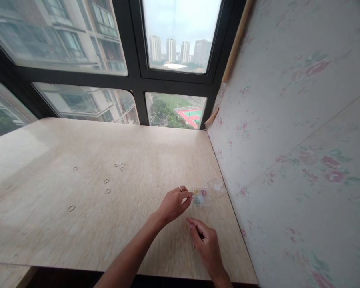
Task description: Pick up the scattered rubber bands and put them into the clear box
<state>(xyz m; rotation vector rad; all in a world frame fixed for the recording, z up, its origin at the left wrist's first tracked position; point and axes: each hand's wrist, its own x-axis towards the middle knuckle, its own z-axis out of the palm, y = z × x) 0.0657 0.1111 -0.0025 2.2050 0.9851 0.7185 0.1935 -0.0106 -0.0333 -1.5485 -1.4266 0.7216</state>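
Note:
My left hand (174, 203), with a ring on one finger, reaches to the left edge of a small clear plastic box (207, 202). Its thumb and fingers are closed in a pinch at that edge. Small yellow, pink and green coiled pieces (203, 193) lie inside the box. What looks like its clear lid (218, 187) is at the right, against the wall. Nearer to me, my right hand (207, 242) hovers low with thumb and forefinger pinched together; anything between them is too small to make out.
Several thin metal-coloured rings (71, 208) are scattered over the left and middle of the pale marble-patterned sill (144, 240). Dark-framed windows (175, 82) rise along the back. A flower-papered wall (288, 168) bounds the right side. The sill's front edge is close below my forearms.

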